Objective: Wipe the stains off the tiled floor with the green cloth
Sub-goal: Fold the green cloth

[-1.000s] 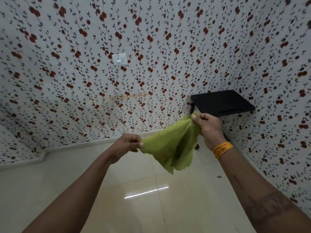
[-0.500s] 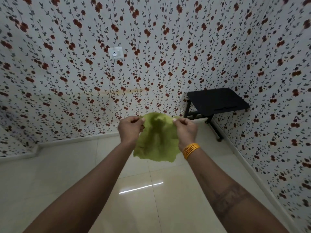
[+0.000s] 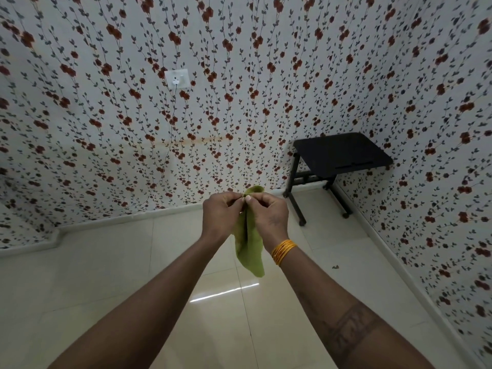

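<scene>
Where a second ago the two hands stood apart with the green cloth (image 3: 249, 249) stretched wide between them, they have now come together in front of the chest, so the cloth is folded in half and hangs in a narrow doubled strip below the knuckles. Both forearms reach forward from the bottom of the view; the left hand (image 3: 219, 215) and the right hand (image 3: 269, 215), gold bangles (image 3: 283, 251) at its wrist, touch at the fingertips, each pinched shut on the cloth's top edge, a small green tuft showing above them. This reads as preparation: a folded pad is being made before any wiping, and the cloth is held well above the tiled floor (image 3: 106, 275). Beyond, the floor looks glossy, with one small dark fleck (image 3: 335, 267) near the right wall; whether that is a stain is unclear. Farther off, a black stand (image 3: 340, 153) sits in the corner against the flowered wall (image 3: 106, 129).
</scene>
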